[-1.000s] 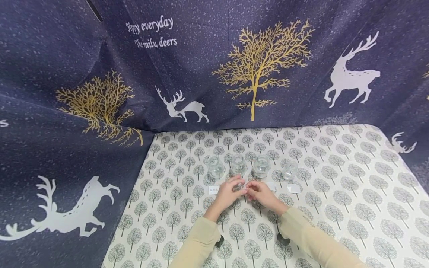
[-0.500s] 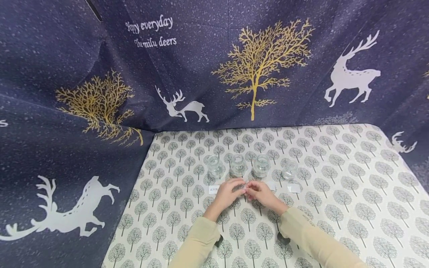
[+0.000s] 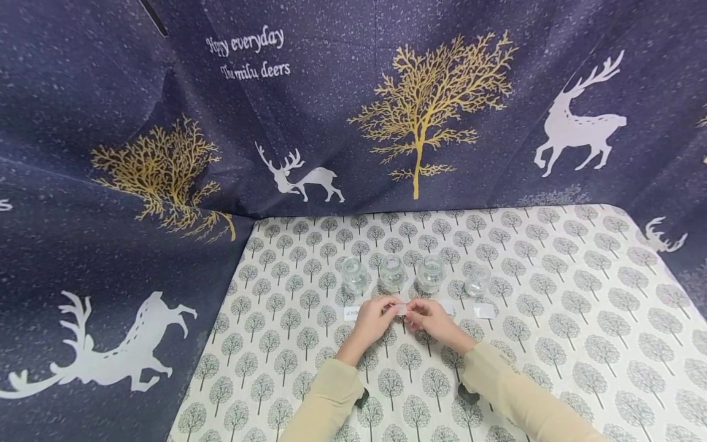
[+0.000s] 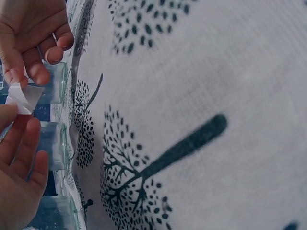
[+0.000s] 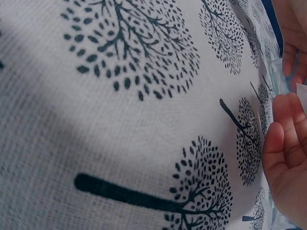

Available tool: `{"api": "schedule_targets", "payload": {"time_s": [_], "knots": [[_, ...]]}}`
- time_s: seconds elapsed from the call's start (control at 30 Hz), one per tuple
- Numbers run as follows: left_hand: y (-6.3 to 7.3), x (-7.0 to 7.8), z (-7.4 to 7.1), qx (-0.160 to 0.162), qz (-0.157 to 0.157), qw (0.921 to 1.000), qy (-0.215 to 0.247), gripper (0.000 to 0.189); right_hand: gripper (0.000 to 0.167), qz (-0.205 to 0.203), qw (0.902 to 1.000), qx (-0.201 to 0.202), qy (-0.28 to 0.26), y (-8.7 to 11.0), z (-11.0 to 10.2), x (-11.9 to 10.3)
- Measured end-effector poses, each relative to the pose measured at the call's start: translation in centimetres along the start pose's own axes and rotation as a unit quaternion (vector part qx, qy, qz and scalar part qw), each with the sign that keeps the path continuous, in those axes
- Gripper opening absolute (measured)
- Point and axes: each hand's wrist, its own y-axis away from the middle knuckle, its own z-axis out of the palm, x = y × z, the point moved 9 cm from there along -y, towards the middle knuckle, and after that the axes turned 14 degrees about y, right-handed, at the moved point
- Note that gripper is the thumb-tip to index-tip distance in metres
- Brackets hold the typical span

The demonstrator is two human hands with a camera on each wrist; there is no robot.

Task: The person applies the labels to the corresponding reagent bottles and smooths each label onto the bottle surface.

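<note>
In the head view both hands meet in front of a row of glass jars. Between their fingertips is a small white paper label (image 3: 402, 309). My left hand (image 3: 374, 322) pinches one side of it between thumb and fingers. At the opposite edge, my right hand (image 3: 431, 319) pinches a corner with thumb and forefinger. Close up in the left wrist view, the label (image 4: 25, 99) is creased, with a piece lifting where the right fingertips hold it. The right wrist view catches just a sliver of the label (image 5: 302, 96).
Behind the hands stand clear glass jars, among them a left one (image 3: 355, 276), a middle one (image 3: 392, 274) and a smaller right one (image 3: 477, 282). A printed white label (image 3: 350, 314) lies by the left hand, another label (image 3: 483, 311) farther right. A tree-patterned cloth (image 3: 552, 307) covers the table.
The left fingers have shifted, and the white label now shows between the fingertips, where half a second ago the hands covered it. Both arms and the jars stay in place.
</note>
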Motion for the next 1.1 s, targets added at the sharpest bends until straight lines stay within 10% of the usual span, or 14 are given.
{"api": "schedule_targets", "payload": {"time_s": [0.6, 1.1], "knots": [[0.0, -1.2, -4.4, 0.120, -0.037, 0.9912, 0.042, 0.013, 0.007, 0.082, 0.9925, 0.021, 0.088, -1.6, -0.7, 1.5], [0.0, -1.1, -4.6, 0.134, -0.037, 0.9884, 0.061, 0.016, 0.005, 0.084, 0.9646, 0.013, 0.250, -2.6, -0.5, 1.2]]}}
